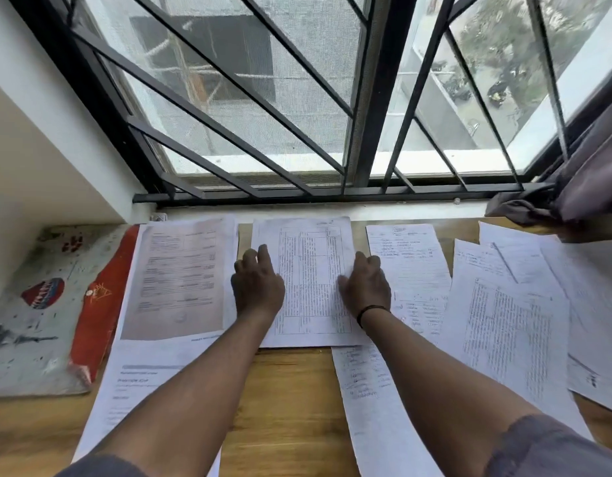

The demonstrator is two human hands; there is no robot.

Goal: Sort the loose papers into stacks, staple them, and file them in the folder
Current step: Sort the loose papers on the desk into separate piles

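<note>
Sheet between both hands' fingers (flat).

Two hands squaring a sheet at the window desk

The left hand and right hand lay flat on either side edge of a tabled sheet on the wooden desk, fingers relaxed; a grey-printed page lay just left, beside a red folder, and handwritten pages (several overlapping) spread right, under a barred window
</note>
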